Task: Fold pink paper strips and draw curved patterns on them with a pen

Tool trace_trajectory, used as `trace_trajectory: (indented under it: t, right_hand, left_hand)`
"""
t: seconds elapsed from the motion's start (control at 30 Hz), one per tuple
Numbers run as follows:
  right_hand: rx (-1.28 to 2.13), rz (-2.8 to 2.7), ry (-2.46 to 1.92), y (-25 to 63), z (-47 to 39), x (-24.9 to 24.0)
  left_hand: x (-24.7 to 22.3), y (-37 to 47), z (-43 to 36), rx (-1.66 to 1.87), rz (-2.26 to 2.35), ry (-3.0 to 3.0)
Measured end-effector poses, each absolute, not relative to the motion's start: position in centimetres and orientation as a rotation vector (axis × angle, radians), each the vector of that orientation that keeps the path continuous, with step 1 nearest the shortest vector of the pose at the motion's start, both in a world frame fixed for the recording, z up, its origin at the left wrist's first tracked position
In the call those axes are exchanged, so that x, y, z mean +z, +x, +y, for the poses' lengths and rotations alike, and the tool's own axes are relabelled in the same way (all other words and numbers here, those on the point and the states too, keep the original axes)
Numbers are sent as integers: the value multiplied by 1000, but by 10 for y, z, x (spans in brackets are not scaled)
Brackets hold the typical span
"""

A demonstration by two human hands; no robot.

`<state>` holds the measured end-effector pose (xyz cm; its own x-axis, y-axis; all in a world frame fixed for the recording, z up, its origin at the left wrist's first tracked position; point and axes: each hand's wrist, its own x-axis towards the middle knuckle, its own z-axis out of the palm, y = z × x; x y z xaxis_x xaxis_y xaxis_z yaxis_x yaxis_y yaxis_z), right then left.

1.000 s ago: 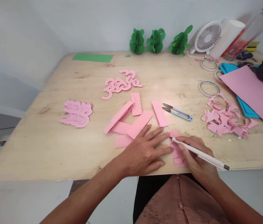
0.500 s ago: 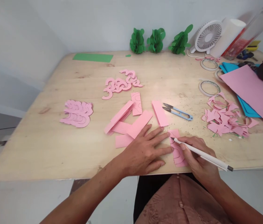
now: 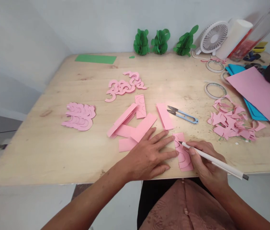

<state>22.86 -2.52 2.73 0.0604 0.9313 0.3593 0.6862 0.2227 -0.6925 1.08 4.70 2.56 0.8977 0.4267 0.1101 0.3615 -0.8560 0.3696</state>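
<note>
1. Head view: pink strip (image 3: 183, 157) lies at the near edge of the counter (image 3: 41, 150), between the two hands, dark curves drawn along it.
2. White pen (image 3: 216, 160) slants over its far half, tip at the surface (actual contact: can't tell).
3. Right hand (image 3: 209, 169): fingers pinched round the pen. Left hand (image 3: 153, 156): fingers spread flat, grasping nothing, tips on the strip's left edge.
4. Outlining here looks mostly done; curves cover nearly the whole length. Marked strip (image 3: 140, 107) farther off: outlined, uncut.
5. Probably left: folded strips (image 3: 144, 126) piled beside the left hand, plus lone strip (image 3: 165, 116) near the snips (image 3: 180, 113); no lines on their visible sides.
6. Judged done: curved cutouts (image 3: 125, 90) in a loose heap, scalloped stack (image 3: 79, 123) left of them, scraps (image 3: 229, 129) at right.
7. Far back: three green paper figures (image 3: 160, 43), fan (image 3: 213, 38) to their right.
</note>
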Motion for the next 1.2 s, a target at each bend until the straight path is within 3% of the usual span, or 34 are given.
trace_trajectory:
  t: [0.27,0.53,1.2]
  right_hand:
    - [347,-1798,-1524,230,-18,31]
    - [54,-2120,-1417,228,-1,22]
    - [-68,-2265,-1405,225,10,24]
  left_hand:
    - [26,11,47,276,583,2713]
    - [28,11,47,251,587,2698]
    - [30,12,48,275,579,2696]
